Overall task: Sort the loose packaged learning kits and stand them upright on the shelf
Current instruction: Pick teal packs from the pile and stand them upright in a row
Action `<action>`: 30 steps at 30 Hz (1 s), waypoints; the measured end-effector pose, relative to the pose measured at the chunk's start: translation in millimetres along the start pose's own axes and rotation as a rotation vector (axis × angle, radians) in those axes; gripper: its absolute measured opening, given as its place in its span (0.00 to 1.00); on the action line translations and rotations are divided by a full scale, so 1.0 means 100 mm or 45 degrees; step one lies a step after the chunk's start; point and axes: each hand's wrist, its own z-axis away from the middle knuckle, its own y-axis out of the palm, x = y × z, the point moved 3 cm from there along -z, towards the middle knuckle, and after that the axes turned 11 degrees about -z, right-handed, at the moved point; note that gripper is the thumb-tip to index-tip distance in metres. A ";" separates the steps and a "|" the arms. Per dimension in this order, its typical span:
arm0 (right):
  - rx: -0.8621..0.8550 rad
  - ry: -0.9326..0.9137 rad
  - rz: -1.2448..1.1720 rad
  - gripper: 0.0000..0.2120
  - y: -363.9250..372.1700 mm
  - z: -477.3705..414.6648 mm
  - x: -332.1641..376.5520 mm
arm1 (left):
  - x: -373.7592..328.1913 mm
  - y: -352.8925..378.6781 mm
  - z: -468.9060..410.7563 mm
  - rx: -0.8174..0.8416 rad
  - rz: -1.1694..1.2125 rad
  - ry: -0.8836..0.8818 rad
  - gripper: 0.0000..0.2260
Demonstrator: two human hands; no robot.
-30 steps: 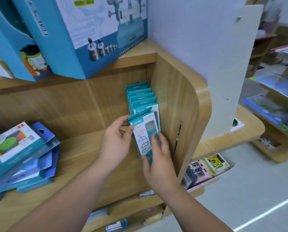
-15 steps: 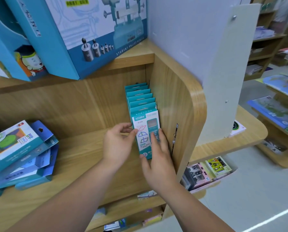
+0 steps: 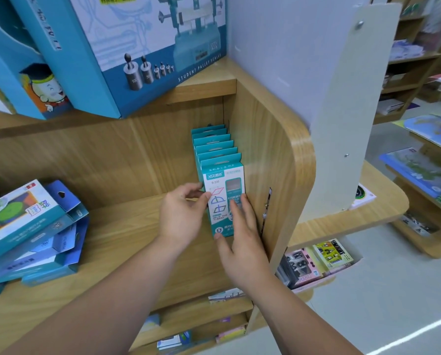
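Note:
Several teal packaged kits [image 3: 213, 144] stand upright in a row against the right wall of the wooden shelf [image 3: 106, 242]. The front kit [image 3: 220, 185], white-faced with shape drawings, stands at the head of that row. My left hand [image 3: 182, 216] pinches its left edge between thumb and fingers. My right hand [image 3: 242, 242] lies flat on its lower front face, fingers spread, thumb at the bottom corner. A loose pile of blue and teal kits [image 3: 29, 226] lies flat at the shelf's left end.
Large blue boxes [image 3: 137, 47] lean on the shelf above. The curved wooden side panel [image 3: 286, 162] closes the shelf on the right. Lower shelves hold small packs [image 3: 316, 262]. Other shelving with books [image 3: 419, 170] stands across the aisle.
The front kit went from tilted and held off the row to upright and pressed against it. My right hand slid up flat over its face.

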 end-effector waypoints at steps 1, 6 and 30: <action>-0.022 0.005 -0.001 0.33 -0.01 0.00 0.02 | -0.03 -0.02 0.02 0.006 -0.002 0.012 0.10; -0.188 -0.136 -0.047 0.27 -0.04 0.00 0.26 | -0.09 -0.28 0.22 0.009 0.002 0.037 0.12; 0.381 -0.515 -0.334 0.12 3.09 -0.11 2.43 | 1.24 -4.60 0.93 -0.771 -0.384 -0.059 0.10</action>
